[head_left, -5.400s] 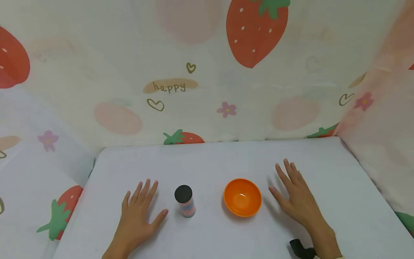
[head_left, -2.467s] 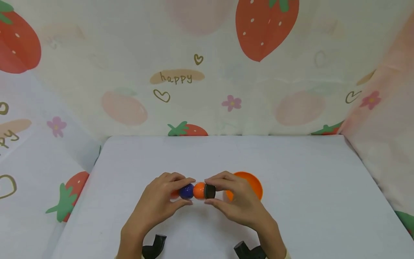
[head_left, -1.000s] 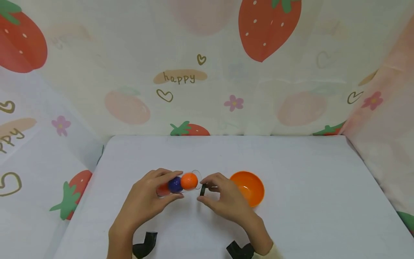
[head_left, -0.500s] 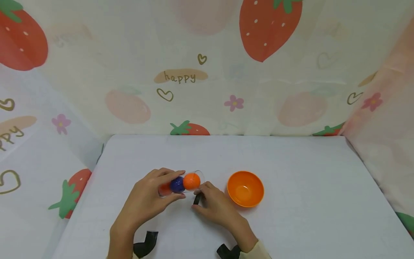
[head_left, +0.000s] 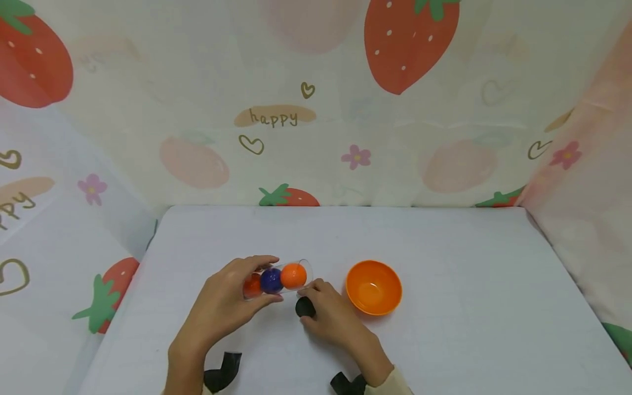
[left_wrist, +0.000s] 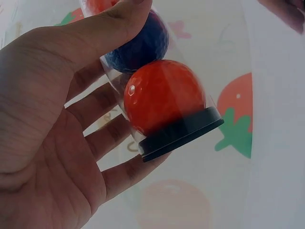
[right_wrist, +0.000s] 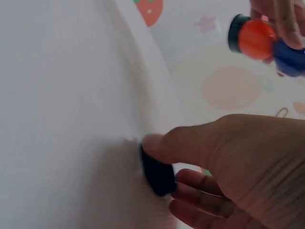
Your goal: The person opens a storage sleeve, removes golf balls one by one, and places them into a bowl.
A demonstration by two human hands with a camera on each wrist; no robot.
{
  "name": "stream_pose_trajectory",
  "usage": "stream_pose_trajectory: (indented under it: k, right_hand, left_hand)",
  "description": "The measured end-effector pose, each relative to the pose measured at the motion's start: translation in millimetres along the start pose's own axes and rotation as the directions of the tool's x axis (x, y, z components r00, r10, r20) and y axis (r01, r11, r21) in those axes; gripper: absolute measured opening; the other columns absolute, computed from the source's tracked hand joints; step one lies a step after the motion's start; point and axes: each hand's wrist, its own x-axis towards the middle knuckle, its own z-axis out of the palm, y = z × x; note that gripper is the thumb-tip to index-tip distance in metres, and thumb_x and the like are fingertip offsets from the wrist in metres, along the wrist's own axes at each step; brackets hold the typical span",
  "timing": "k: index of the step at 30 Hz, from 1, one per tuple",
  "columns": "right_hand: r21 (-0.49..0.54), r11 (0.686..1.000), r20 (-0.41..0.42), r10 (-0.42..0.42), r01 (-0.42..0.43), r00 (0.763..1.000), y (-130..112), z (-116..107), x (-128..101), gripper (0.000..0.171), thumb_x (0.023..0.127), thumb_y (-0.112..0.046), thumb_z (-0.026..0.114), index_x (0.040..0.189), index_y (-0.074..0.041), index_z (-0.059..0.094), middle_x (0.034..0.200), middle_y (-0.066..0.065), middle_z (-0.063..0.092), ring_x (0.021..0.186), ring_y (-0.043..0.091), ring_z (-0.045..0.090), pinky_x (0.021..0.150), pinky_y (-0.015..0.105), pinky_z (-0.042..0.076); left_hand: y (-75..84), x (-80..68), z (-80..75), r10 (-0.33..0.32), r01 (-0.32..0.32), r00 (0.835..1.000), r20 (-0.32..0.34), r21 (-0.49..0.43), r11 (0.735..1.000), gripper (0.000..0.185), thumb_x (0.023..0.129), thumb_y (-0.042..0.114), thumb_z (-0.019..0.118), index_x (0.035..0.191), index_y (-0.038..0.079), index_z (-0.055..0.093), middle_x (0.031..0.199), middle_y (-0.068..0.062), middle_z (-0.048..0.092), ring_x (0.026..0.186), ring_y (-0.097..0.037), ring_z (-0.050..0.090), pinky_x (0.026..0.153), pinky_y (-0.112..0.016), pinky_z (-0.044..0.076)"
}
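Since half a second ago the right hand (head_left: 332,315) has lowered the round black plastic cap (head_left: 304,307) from on edge to flat against the white cloth-covered table (head_left: 469,307); its grip pinches the cap between thumb and fingertips.

Left hand (head_left: 224,307): grip curled round the clear plastic tube (head_left: 276,278), held on its side above the table, open mouth toward the right.

Tube contents, in a row: red ball (head_left: 252,285) at the capped black base, dark blue ball (head_left: 271,280) in the middle, orange ball (head_left: 293,275) nearest the mouth.

Orange plastic bowl (head_left: 373,287): upright on the table, just right of the right hand.

Strawberry-print curtain (head_left: 316,104): hangs behind and at both sides.
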Motion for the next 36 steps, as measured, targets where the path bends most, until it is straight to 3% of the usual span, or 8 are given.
stream_pose_trajectory:
  k: [5, 9, 14, 18, 24, 29, 36]
  right_hand:
    - [0.201, 0.978, -0.049, -0.039, 0.048, 0.998, -1.0, -21.2, -3.8, 0.042, 0.096, -0.022, 0.080, 0.134, -0.008, 0.068, 0.129, 0.010, 0.069, 0.117, 0.024, 0.069, 0.105, 0.043, 0.059]
    - [0.354, 0.930, -0.162, -0.041, 0.097, 0.986, 3.1, -41.1, -10.0, 0.028, 0.100, -0.018, 0.075, 0.126, -0.010, 0.071, 0.121, 0.009, 0.074, 0.108, 0.023, 0.073, 0.099, 0.039, 0.062]
    - [0.495, 0.855, -0.264, -0.025, 0.157, 0.964, 10.5, -54.0, -15.7, 0.027, 0.101, -0.016, 0.074, 0.127, -0.010, 0.073, 0.121, 0.011, 0.074, 0.108, 0.022, 0.073, 0.097, 0.028, 0.062]
    - [0.583, 0.789, -0.269, -0.038, 0.194, 0.963, 11.1, -56.2, -16.6, 0.035, 0.099, -0.017, 0.076, 0.132, -0.010, 0.069, 0.129, 0.012, 0.071, 0.116, 0.028, 0.072, 0.098, 0.023, 0.060]
    - [0.665, 0.712, -0.255, -0.067, 0.225, 0.965, 7.1, -52.7, -14.3, 0.045, 0.097, -0.012, 0.077, 0.140, -0.006, 0.063, 0.141, 0.018, 0.064, 0.126, 0.035, 0.068, 0.102, 0.026, 0.059]
    - [0.680, 0.699, -0.251, -0.063, 0.222, 0.966, 4.3, -51.2, -13.4, 0.047, 0.097, -0.012, 0.078, 0.140, -0.007, 0.063, 0.141, 0.017, 0.064, 0.126, 0.030, 0.068, 0.102, 0.028, 0.059]
    - [0.670, 0.714, -0.245, -0.047, 0.203, 0.969, 2.0, -51.0, -12.8, 0.047, 0.097, -0.013, 0.078, 0.141, -0.008, 0.063, 0.138, 0.011, 0.067, 0.124, 0.025, 0.068, 0.100, 0.026, 0.060]
  left_hand:
    - [-1.7, 0.8, 0.6, 0.003, -0.003, 1.000, -0.013, 0.011, 1.000, 0.060, 0.079, 0.038, 0.094, 0.133, 0.028, 0.071, 0.122, 0.011, 0.075, 0.113, -0.012, 0.068, 0.093, -0.041, 0.064]
    - [-3.0, 2.8, 4.3, 0.022, -0.021, 0.999, -0.028, 0.036, 0.999, 0.057, 0.080, 0.039, 0.093, 0.133, 0.029, 0.073, 0.120, 0.008, 0.075, 0.116, -0.017, 0.067, 0.097, -0.045, 0.061]
    - [-3.6, 5.2, 9.9, 0.077, -0.062, 0.993, -0.094, 0.148, 0.987, 0.057, 0.078, 0.034, 0.095, 0.132, 0.028, 0.075, 0.118, 0.001, 0.073, 0.116, -0.024, 0.065, 0.103, -0.050, 0.052]
    - [-2.0, 6.9, 12.6, 0.134, -0.095, 0.980, -0.150, 0.242, 0.966, 0.058, 0.076, 0.030, 0.097, 0.130, 0.027, 0.076, 0.119, -0.002, 0.073, 0.117, -0.028, 0.065, 0.106, -0.052, 0.049]
    - [2.6, 8.4, 14.4, 0.172, -0.123, 0.973, -0.156, 0.284, 0.951, 0.057, 0.074, 0.026, 0.098, 0.127, 0.026, 0.077, 0.119, -0.004, 0.073, 0.119, -0.030, 0.064, 0.109, -0.052, 0.048]
    - [3.3, 9.0, 15.0, 0.187, -0.134, 0.971, -0.150, 0.305, 0.943, 0.055, 0.073, 0.022, 0.099, 0.124, 0.026, 0.078, 0.121, -0.004, 0.073, 0.120, -0.030, 0.064, 0.112, -0.051, 0.047]
    - [1.4, 9.1, 14.5, 0.195, -0.146, 0.968, -0.158, 0.277, 0.950, 0.056, 0.072, 0.021, 0.099, 0.124, 0.024, 0.078, 0.119, -0.003, 0.073, 0.119, -0.030, 0.063, 0.111, -0.052, 0.047]
